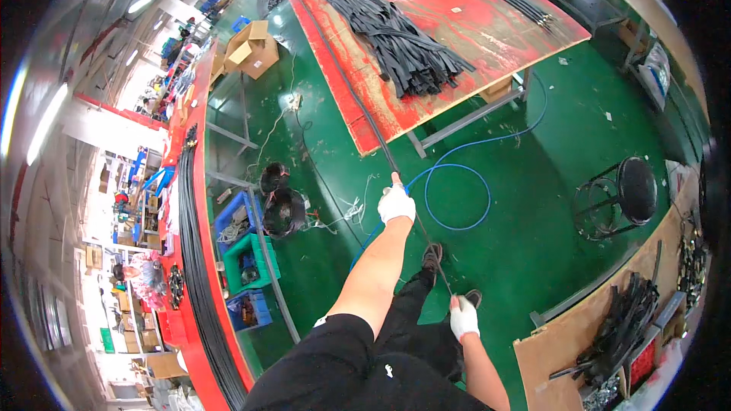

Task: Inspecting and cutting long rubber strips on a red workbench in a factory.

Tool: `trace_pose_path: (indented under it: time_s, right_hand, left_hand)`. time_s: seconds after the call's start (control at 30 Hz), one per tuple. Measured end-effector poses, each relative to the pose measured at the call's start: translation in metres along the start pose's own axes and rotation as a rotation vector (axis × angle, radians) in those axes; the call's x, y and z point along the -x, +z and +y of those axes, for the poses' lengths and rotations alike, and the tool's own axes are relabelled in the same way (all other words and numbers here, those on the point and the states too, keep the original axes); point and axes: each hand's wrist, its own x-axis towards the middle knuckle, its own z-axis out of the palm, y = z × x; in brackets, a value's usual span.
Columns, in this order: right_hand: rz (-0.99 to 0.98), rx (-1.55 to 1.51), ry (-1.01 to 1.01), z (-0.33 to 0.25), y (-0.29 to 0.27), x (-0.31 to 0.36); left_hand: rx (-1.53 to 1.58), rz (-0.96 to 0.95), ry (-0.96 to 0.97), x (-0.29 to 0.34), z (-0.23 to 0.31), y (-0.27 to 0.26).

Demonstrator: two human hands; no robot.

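Observation:
My left hand (397,202), in a white glove, is closed around a long black tube-like strip (368,118) at the near corner of the red table. A blue hose (488,196) meets this hand too, and whether the fingers grip it is hidden. From there a thin dark cord or rod (434,250) runs down to my right hand (463,318). That hand, also gloved in white, is closed on its end beside my leg. The strip stretches away along the left side of the tabletop.
A pile of flat black strips (411,49) lies on the red table (346,95). Leftward stand blue and green crates (263,259), black buckets (283,211) and a red bench (199,205) with black tubes. A black stool (636,190) and a wooden workbench (548,365) stand to the right.

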Motion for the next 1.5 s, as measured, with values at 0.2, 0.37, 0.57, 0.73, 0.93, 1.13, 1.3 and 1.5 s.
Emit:
trace_pose_path:
  time_s: [0.2,0.37,0.57,0.73,0.93,1.13,1.3,1.5]
  right_hand:
    - [0.048,-0.065,0.157,0.148,-0.039,0.117]
    - [-0.066,-0.290,0.219,0.119,-0.074,0.057]
    - [-0.041,-0.208,-0.184,-0.074,0.009,-0.153]
    - [0.027,-0.028,-0.144,-0.075,0.023,-0.125]
    - [-0.005,-0.041,0.011,-0.010,0.006,-0.043]
    - [-0.062,-0.089,0.049,-0.011,-0.008,-0.014]
    - [-0.106,-0.156,0.031,-0.017,-0.004,-0.023]
    - [0.009,-0.063,-0.070,-0.007,0.009,-0.038]
  left_hand:
    - [0.017,-0.057,0.004,0.008,-0.002,-0.003]
    - [0.030,-0.025,0.058,0.009,-0.004,0.008]
    - [0.012,0.039,0.082,-0.021,0.015,-0.018]
    - [-0.005,0.064,0.097,-0.030,0.007,-0.022]
    - [0.016,-0.047,0.047,0.021,0.009,0.015]
    - [-0.002,-0.039,0.081,0.039,0.004,0.005]
    - [-0.053,-0.032,0.084,0.045,-0.018,0.003]
    - [-0.141,0.031,0.131,0.040,-0.003,-0.017]
